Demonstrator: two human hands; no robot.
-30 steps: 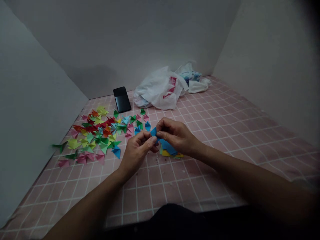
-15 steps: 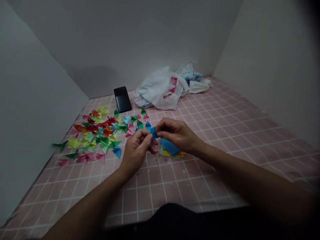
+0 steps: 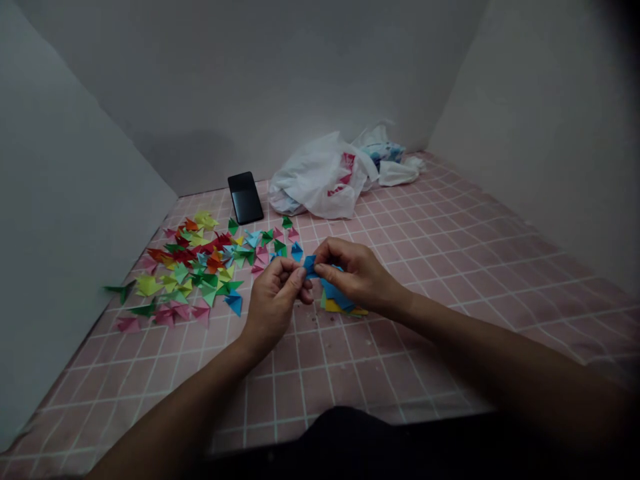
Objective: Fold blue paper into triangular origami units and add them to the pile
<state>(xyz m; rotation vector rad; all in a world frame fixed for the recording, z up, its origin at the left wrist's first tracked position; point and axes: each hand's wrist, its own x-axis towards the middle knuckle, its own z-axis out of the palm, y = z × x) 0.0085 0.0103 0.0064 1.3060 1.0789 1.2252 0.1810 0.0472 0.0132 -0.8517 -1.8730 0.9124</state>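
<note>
A small folded piece of blue origami paper (image 3: 311,267) is pinched between my two hands. My left hand (image 3: 275,293) grips its left side with thumb and fingers. From the right, my right hand (image 3: 353,270) holds the other edge between thumb and forefinger. Below and partly behind my right hand lies a stack of coloured paper squares (image 3: 337,297), blue on top with yellow and green edges showing. To the left spreads a group of folded paper cranes (image 3: 207,280) in many colours. A blue paper crane (image 3: 297,251) sits just beyond my fingertips.
A black phone (image 3: 245,199) lies behind the cranes. White plastic bags (image 3: 320,177) are heaped against the back wall. Everything rests on a pink checked cloth (image 3: 300,393), with pale walls at the left, back and right.
The blue paper has turned slightly and shows more of its face. My right hand has shifted a little down and to the right, and my left fingers are curled slightly more.
</note>
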